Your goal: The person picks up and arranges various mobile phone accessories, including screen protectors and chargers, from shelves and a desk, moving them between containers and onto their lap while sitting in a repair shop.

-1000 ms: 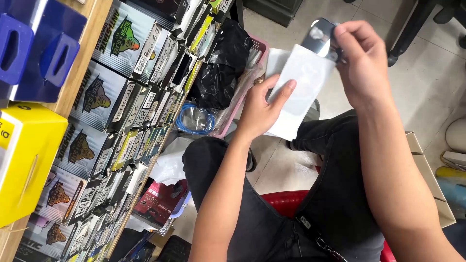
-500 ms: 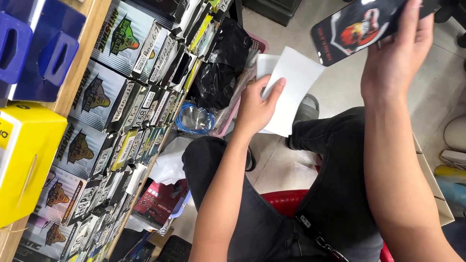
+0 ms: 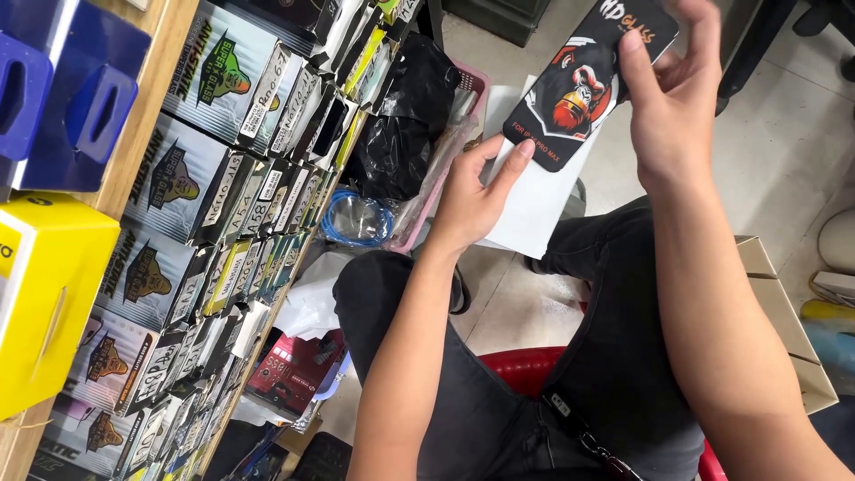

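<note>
Head view: the right hand (image 3: 672,116) grips a black printed package (image 3: 583,85), now lowered onto the white sleeve (image 3: 534,209) pinched closed in the left hand (image 3: 472,191), far centre above the lap. Half a second earlier the package was raised clear; insertion appears underway.

The black packet (image 3: 583,85) in the right hand (image 3: 672,116) looked like glossy printed card, smooth and faintly reflective. The white sleeve (image 3: 534,209) under the left hand (image 3: 472,196) was matt paper. To the left, the boxes (image 3: 209,80) on the shelf shone like coated card, the shelf edge (image 3: 134,134) was bare wood, and the yellow box (image 3: 44,312) was smooth plastic. The trousers (image 3: 614,356) were matt dark cloth.
</note>
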